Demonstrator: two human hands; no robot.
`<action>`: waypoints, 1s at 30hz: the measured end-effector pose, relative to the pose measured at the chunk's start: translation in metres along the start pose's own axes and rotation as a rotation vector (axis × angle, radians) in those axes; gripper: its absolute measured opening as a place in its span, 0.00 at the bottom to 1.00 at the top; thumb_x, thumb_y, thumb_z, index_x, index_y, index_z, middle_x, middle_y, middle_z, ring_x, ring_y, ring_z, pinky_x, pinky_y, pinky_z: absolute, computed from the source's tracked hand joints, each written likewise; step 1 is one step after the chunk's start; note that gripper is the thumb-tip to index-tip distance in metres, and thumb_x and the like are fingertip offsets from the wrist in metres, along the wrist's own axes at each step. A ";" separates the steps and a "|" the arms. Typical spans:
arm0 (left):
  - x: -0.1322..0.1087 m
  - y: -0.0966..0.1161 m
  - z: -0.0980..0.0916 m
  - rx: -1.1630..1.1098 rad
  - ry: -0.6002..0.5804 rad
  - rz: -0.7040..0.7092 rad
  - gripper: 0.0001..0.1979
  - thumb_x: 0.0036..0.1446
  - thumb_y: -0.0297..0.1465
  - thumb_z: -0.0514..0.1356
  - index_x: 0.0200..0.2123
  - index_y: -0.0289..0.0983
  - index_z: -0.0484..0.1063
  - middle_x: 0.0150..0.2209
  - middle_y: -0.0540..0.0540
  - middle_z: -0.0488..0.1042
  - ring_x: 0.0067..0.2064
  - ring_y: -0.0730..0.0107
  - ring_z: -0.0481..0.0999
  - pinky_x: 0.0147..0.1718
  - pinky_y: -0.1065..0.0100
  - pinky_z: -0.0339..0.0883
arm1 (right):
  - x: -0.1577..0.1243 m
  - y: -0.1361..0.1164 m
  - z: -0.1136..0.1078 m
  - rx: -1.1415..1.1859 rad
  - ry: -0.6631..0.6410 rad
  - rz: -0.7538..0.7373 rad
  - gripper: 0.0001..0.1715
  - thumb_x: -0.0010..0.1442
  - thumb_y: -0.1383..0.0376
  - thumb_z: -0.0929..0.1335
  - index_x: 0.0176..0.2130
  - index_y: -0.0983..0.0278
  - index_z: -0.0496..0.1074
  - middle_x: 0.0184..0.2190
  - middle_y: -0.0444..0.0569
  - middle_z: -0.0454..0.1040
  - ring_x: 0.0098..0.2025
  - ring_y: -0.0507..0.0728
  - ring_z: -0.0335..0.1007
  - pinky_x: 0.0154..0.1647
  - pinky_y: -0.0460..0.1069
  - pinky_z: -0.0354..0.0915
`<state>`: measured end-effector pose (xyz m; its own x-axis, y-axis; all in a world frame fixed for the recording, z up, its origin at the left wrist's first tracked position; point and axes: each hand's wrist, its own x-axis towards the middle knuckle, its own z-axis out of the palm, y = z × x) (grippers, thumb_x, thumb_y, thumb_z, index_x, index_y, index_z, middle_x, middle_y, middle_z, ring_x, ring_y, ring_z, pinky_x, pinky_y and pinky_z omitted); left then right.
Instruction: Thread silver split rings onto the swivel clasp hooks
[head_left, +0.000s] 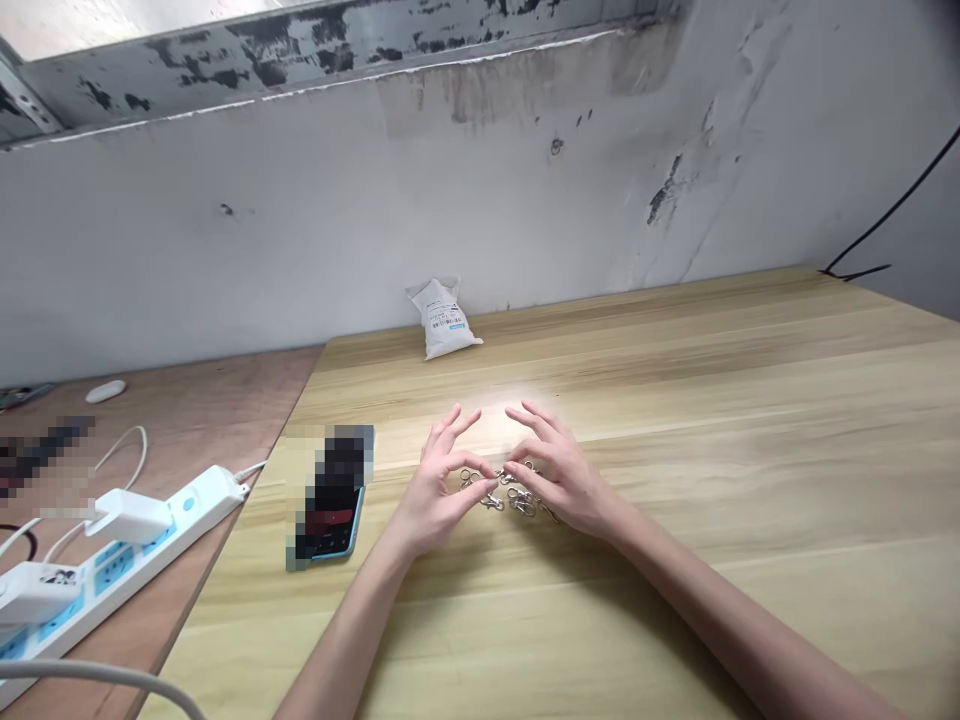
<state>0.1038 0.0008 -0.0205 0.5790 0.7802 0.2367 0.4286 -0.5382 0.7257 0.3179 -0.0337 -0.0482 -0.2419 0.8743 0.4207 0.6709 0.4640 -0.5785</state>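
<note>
Over the wood-grain table, my left hand pinches thumb and index finger together, the other fingers raised. Facing it, my right hand is closed in a similar pinch, fingertips nearly meeting the left ones. A small metal swivel clasp shows between the two pinches, mostly covered by the fingertips. Below and around them lie several silvery swivel clasps with rings, some partly hidden behind my hands.
Left of my hands a phone lies on the table. A white plastic packet rests by the wall. On the lower brown surface at left are a power strip, a charger and cables. A black cable hangs at right.
</note>
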 end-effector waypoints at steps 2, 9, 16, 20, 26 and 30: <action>0.001 0.002 0.001 -0.018 0.019 -0.016 0.04 0.58 0.33 0.63 0.31 0.42 0.76 0.67 0.50 0.57 0.71 0.56 0.42 0.66 0.41 0.38 | 0.000 -0.002 0.000 -0.054 0.027 -0.008 0.10 0.66 0.60 0.65 0.37 0.60 0.74 0.63 0.56 0.62 0.69 0.66 0.46 0.64 0.69 0.51; 0.003 0.004 0.005 -0.146 0.139 -0.125 0.03 0.56 0.34 0.65 0.31 0.42 0.77 0.66 0.47 0.60 0.71 0.55 0.44 0.67 0.42 0.40 | -0.002 -0.012 0.005 -0.156 0.131 -0.054 0.09 0.64 0.67 0.64 0.40 0.60 0.74 0.59 0.54 0.66 0.67 0.64 0.52 0.64 0.67 0.49; 0.001 0.008 0.012 -0.188 0.180 -0.156 0.03 0.56 0.33 0.64 0.32 0.42 0.77 0.66 0.48 0.61 0.71 0.55 0.44 0.67 0.41 0.41 | 0.000 -0.025 0.011 -0.264 0.169 -0.076 0.11 0.64 0.59 0.66 0.43 0.59 0.76 0.58 0.55 0.68 0.66 0.65 0.54 0.66 0.66 0.46; 0.001 0.008 0.013 -0.177 0.189 -0.149 0.02 0.56 0.33 0.65 0.32 0.42 0.78 0.65 0.47 0.61 0.71 0.54 0.44 0.67 0.41 0.42 | 0.000 -0.023 0.015 -0.305 0.191 -0.090 0.11 0.65 0.63 0.65 0.40 0.58 0.78 0.57 0.53 0.69 0.65 0.65 0.56 0.66 0.66 0.48; 0.001 0.010 0.015 -0.150 0.199 -0.150 0.01 0.56 0.32 0.65 0.32 0.43 0.78 0.65 0.48 0.62 0.71 0.54 0.46 0.66 0.42 0.45 | -0.001 -0.024 0.015 -0.297 0.187 -0.069 0.12 0.66 0.61 0.64 0.40 0.59 0.77 0.56 0.55 0.69 0.64 0.65 0.56 0.65 0.66 0.50; 0.001 0.011 0.016 -0.147 0.219 -0.145 0.02 0.56 0.33 0.65 0.32 0.42 0.78 0.65 0.48 0.62 0.71 0.54 0.46 0.66 0.42 0.45 | 0.000 -0.025 0.016 -0.332 0.199 -0.023 0.12 0.64 0.58 0.66 0.40 0.61 0.78 0.55 0.57 0.71 0.63 0.67 0.59 0.64 0.67 0.50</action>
<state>0.1199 -0.0091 -0.0223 0.3494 0.9042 0.2458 0.3813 -0.3768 0.8442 0.2905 -0.0432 -0.0449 -0.1406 0.8046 0.5769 0.8650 0.3833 -0.3238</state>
